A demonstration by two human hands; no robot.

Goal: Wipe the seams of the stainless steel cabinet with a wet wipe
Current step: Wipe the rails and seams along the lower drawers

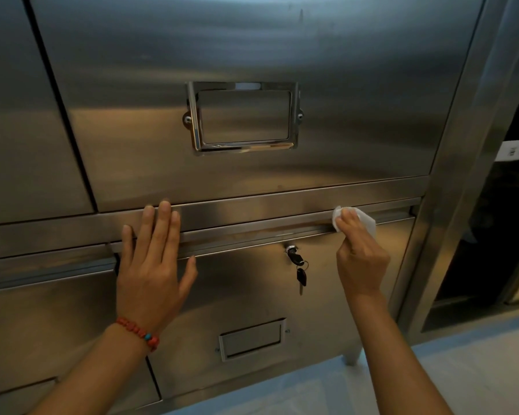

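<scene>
A person's left hand (153,259), fingers straight and spread, presses flat on the stainless steel cabinet (252,55), left of the lock (291,253). Up and right of the lock, the right hand (360,253) pinches a wet wipe (363,218) against the horizontal seam (252,227), which stretches leftward from the wipe toward the braced hand.

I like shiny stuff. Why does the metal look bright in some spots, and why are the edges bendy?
Head view: room light glares off the brushed steel cabinet in soft bands; the wide-angle lens bows its straight seams; the dark right side stays dim.
</scene>
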